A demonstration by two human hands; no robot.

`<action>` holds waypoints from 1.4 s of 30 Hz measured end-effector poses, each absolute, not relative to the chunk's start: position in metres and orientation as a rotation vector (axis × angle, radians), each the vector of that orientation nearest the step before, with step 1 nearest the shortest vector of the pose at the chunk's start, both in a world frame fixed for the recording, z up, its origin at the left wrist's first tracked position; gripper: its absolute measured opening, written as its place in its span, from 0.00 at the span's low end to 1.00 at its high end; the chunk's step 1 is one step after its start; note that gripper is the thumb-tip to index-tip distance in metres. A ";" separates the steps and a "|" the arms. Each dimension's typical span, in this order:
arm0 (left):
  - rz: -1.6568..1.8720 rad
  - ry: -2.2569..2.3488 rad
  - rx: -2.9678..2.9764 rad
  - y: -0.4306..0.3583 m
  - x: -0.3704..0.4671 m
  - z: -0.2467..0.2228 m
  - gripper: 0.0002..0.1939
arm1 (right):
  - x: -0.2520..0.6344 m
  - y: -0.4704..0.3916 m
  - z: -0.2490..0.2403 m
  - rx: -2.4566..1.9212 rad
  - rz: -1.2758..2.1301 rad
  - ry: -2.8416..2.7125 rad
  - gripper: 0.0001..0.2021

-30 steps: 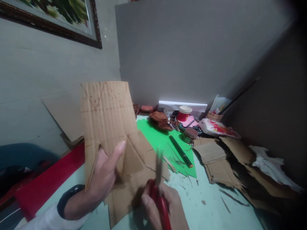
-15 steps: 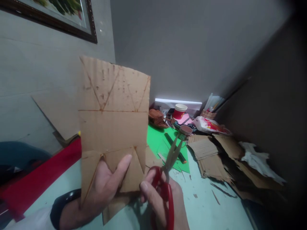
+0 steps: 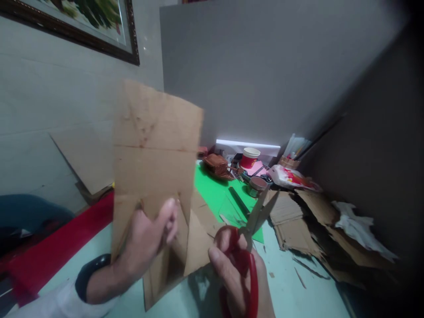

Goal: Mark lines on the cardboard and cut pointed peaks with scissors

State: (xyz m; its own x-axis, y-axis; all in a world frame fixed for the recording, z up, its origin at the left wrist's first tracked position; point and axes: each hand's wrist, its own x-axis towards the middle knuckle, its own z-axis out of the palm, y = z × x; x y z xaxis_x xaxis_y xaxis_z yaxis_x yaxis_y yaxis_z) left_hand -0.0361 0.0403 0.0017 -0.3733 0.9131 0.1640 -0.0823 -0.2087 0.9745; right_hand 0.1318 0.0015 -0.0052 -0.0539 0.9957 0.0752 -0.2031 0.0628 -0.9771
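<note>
A tall piece of cardboard (image 3: 155,168) stands upright in front of me, marked with brown lines and slightly blurred. My left hand (image 3: 149,234) is closed at its lower part, thumb up and fingers curled; exactly where the fingertips grip is hard to see. On the right, my right hand (image 3: 238,274) has its fingers through the red handles of a pair of scissors (image 3: 253,265). The scissor blades are spread and point up and away, apart from the cardboard. Another cardboard piece (image 3: 200,236) shows behind and below the upright one.
A green sheet (image 3: 208,183) bears a dark stick (image 3: 239,202) and a small round tin (image 3: 256,186). Beyond are a red paper cup (image 3: 250,158) and a brown woven item (image 3: 217,165). Torn cardboard (image 3: 293,225) lies right; red material (image 3: 62,245) lies left.
The scissors and my right hand have moved right, away from the cardboard. The upright cardboard has turned a little, and more of the cardboard behind it shows. My left fingertips have come into sight.
</note>
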 end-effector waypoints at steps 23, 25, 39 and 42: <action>1.581 0.987 0.673 0.036 -0.046 0.018 0.18 | 0.140 0.006 -0.019 -1.153 1.105 -1.209 0.19; 1.561 0.996 0.677 0.035 -0.046 0.016 0.18 | 0.138 0.003 -0.017 -1.161 1.102 -1.216 0.20; 1.332 0.989 0.811 0.028 -0.045 0.011 0.12 | 0.147 0.018 -0.025 -1.144 1.146 -1.286 0.21; 1.384 0.999 0.715 0.029 -0.042 0.011 0.12 | 0.140 0.012 -0.027 -1.125 1.176 -1.311 0.22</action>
